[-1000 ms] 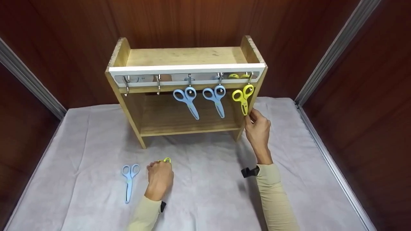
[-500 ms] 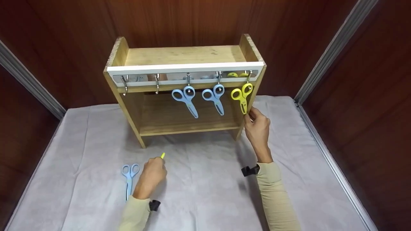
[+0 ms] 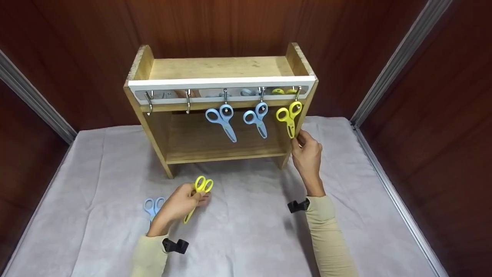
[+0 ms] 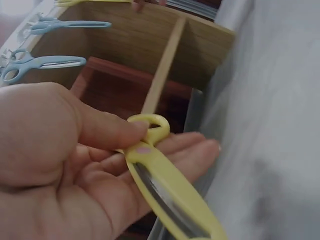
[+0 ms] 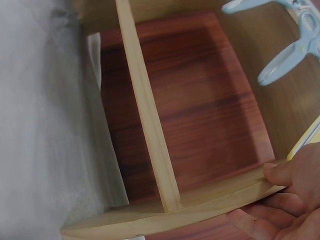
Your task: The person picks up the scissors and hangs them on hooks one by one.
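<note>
Pinched between thumb and fingers of my left hand (image 3: 178, 204) is a pair of yellow scissors (image 4: 177, 185), rings pointing up and away, blades down. It is held over the cloth, in front of a small wooden shelf (image 3: 223, 67). My right hand (image 3: 308, 163) grips the shelf's right side panel (image 5: 215, 200), thumb inside, fingers outside. Just above that hand, another yellow pair of scissors (image 3: 291, 122) hangs from the rightmost hook. Two blue pairs hang to its left: one scissors (image 3: 259, 124) and another scissors (image 3: 226, 124). Blue scissors (image 3: 150, 207) on the cloth are partly hidden behind my left hand.
A white-edged hook rail (image 3: 219, 81) runs along the shelf's top front; its two left hooks (image 3: 188, 102) bear nothing. Grey cloth (image 3: 246, 223) covers the table. Dark red wooden panels (image 3: 230, 23) enclose the back and sides.
My left hand has picked the yellow scissors up off the cloth, shifted left and turned so the palm shows. The right hand keeps its grip on the shelf.
</note>
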